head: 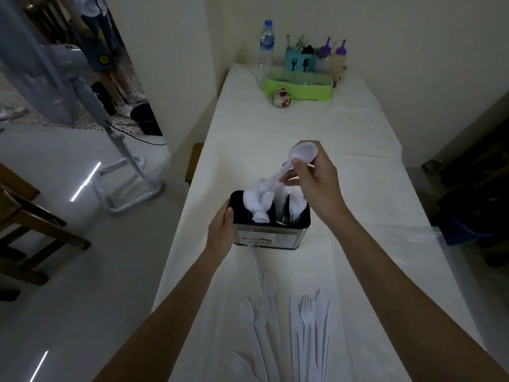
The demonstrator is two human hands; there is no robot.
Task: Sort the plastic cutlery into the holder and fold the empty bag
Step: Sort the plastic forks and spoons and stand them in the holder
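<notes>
Right hand (316, 183) pinches a white plastic spoon (301, 154) by its handle, tilted above the cutlery holder (271, 238), over its spoon-filled left compartment. Left hand (220, 230) grips the holder's left wall. Loose forks (303, 321) lie nearer; bare tablecloth (358, 188) stretches beyond.

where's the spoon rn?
Head view, centre: the spoon is pinched in the right-hand grip, tilted above the holder, handle end down toward its left compartment.

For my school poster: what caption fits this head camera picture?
Right hand holds a spoon over the holder, left hand grips its side; forks lie on the table.
</notes>
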